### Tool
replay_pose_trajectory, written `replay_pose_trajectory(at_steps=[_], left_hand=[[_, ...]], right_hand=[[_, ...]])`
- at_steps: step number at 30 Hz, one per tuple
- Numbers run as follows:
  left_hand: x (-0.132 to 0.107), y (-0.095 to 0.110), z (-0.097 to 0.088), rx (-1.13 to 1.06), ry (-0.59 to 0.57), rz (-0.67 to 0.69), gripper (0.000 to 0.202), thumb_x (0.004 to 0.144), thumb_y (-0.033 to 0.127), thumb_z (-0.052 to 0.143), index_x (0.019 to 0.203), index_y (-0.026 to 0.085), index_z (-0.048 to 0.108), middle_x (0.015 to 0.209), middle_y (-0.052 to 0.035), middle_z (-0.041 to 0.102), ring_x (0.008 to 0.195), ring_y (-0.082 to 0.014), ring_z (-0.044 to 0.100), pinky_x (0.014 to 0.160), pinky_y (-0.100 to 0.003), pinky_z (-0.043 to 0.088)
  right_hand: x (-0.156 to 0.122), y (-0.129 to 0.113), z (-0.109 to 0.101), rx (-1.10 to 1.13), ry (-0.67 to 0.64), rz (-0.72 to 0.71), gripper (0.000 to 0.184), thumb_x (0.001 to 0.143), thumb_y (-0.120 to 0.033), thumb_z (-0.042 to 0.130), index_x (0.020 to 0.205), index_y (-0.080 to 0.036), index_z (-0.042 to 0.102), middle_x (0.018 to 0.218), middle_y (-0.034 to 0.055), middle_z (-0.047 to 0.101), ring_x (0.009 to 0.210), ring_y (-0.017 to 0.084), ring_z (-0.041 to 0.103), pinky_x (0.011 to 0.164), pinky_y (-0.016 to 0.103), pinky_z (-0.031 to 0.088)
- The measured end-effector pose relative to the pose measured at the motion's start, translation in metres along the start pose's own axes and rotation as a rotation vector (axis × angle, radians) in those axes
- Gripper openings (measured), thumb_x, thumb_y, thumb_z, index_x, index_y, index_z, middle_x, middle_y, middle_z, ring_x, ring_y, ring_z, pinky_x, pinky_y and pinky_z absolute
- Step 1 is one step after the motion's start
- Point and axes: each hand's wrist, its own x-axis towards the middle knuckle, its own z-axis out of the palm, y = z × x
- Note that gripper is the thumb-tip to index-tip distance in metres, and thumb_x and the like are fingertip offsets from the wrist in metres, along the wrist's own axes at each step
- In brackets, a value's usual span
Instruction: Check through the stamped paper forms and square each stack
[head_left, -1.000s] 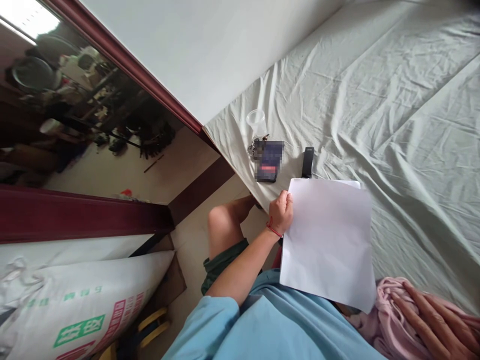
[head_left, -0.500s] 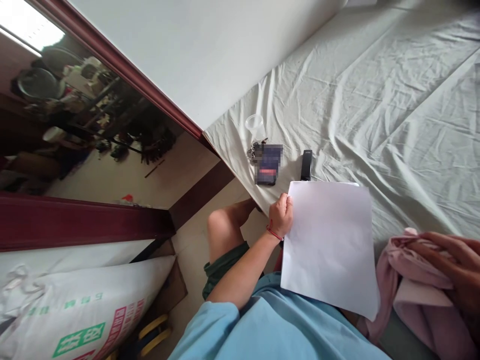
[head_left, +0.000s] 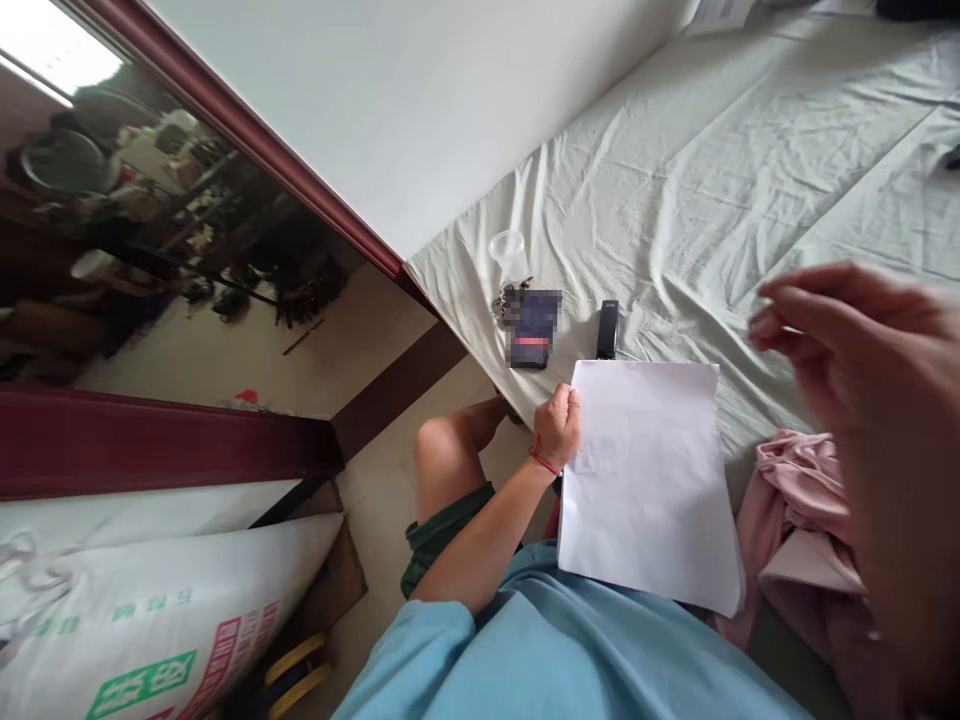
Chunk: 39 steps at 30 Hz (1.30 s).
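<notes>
My left hand (head_left: pixel 559 428) grips the left edge of a white sheet of paper (head_left: pixel 645 480) that lies partly on the bed's edge and over my lap. A red string circles that wrist. My right hand (head_left: pixel 862 400) is raised close to the camera, large and blurred, fingers curled loosely with nothing visible in them. Below it lies a crumpled pink cloth (head_left: pixel 795 520) on the bed.
The pale green bed sheet (head_left: pixel 750 180) is wrinkled. Near its corner sit a clear plastic cup (head_left: pixel 508 254), keys (head_left: pixel 504 298), a dark card-like item (head_left: pixel 534 328) and a black stapler-like object (head_left: pixel 607 329). A printed sack (head_left: pixel 165 610) lies at lower left.
My right hand has let go of the pink cloth and risen up towards the camera. The left hand keeps its hold on the paper, which has barely shifted.
</notes>
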Motion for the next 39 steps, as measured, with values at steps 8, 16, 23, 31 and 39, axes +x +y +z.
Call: replay_pose_trajectory(at_steps=[8,16,23,31,39], left_hand=[[-0.001,-0.003,0.002,-0.024,0.003,0.018,0.034,0.111,0.036,0.046,0.079,0.028,0.036,0.062,0.0054,0.041,0.059,-0.0178,0.049,0.066,-0.031,0.032],[-0.001,-0.002,0.000,-0.017,0.001,-0.011,0.040,0.113,0.047,0.042,0.079,0.028,0.035,0.063,0.0047,0.041,0.061,-0.0175,0.049,0.066,-0.031,0.035],[-0.002,0.002,-0.002,-0.017,0.012,-0.018,0.038,0.111,0.046,0.042,0.078,0.027,0.034,0.063,0.0048,0.040,0.060,-0.0166,0.045,0.065,-0.031,0.033],[-0.002,0.001,-0.003,-0.079,0.016,-0.053,0.047,0.110,0.059,0.042,0.077,0.027,0.033,0.063,0.0051,0.039,0.061,-0.0151,0.041,0.064,-0.030,0.033],[-0.005,0.001,-0.004,-0.126,0.043,-0.093,0.053,0.109,0.068,0.042,0.077,0.026,0.036,0.065,0.0048,0.039,0.064,-0.0146,0.040,0.064,-0.030,0.034]], right_hand=[[0.047,0.095,0.010,0.283,-0.068,0.174,0.025,0.065,-0.030,0.085,0.084,-0.027,0.070,0.055,-0.0073,0.045,0.056,0.011,0.029,0.054,0.031,0.018],[0.047,0.104,0.009,0.320,-0.211,0.394,0.027,0.062,-0.026,0.093,0.083,-0.021,0.076,0.056,-0.0074,0.041,0.057,0.008,0.025,0.051,0.027,0.015],[0.047,0.122,0.009,-0.135,-0.104,0.149,0.013,0.081,-0.034,0.078,0.088,-0.023,0.074,0.067,-0.0003,0.060,0.057,0.013,0.043,0.054,0.029,0.030],[0.028,0.135,0.001,-0.748,-0.359,-0.435,0.031,0.107,-0.037,0.054,0.105,-0.024,0.082,0.100,0.0112,0.080,0.098,0.029,0.072,0.090,0.044,0.057],[0.028,0.149,0.000,-1.038,-0.675,-0.367,0.041,0.111,-0.035,0.045,0.113,-0.020,0.083,0.113,0.0137,0.084,0.102,0.034,0.071,0.089,0.046,0.055]])
